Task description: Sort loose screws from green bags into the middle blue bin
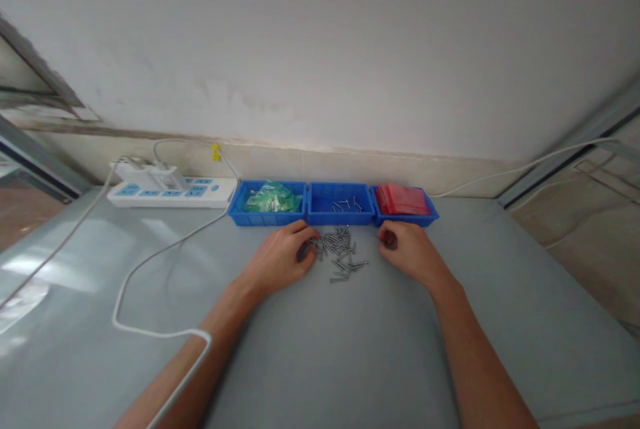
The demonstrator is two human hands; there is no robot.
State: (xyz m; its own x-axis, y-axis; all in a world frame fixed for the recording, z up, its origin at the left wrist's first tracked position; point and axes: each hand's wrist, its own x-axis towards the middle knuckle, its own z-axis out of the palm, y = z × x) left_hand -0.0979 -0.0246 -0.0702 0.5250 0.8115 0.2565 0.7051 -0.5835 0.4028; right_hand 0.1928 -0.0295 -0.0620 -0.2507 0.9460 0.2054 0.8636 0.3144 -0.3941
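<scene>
A loose pile of small grey screws (341, 253) lies on the grey table between my hands. My left hand (283, 257) rests at the pile's left edge, its curled fingertips touching the nearest screws. My right hand (406, 249) sits to the right of the pile and pinches a single screw (379, 238) at its fingertips, with something dark red at the fingers. Just behind the pile stand three blue bins in a row: the left bin (239, 213) holds green bags, the middle bin (316, 213) holds a few screws, the right bin (430, 218) holds red bags.
A white power strip (200, 194) with a plugged-in adapter lies at the back left by the wall. Its white cable (150, 257) loops across the table and over my left forearm. A second cable (520, 169) runs along the back right.
</scene>
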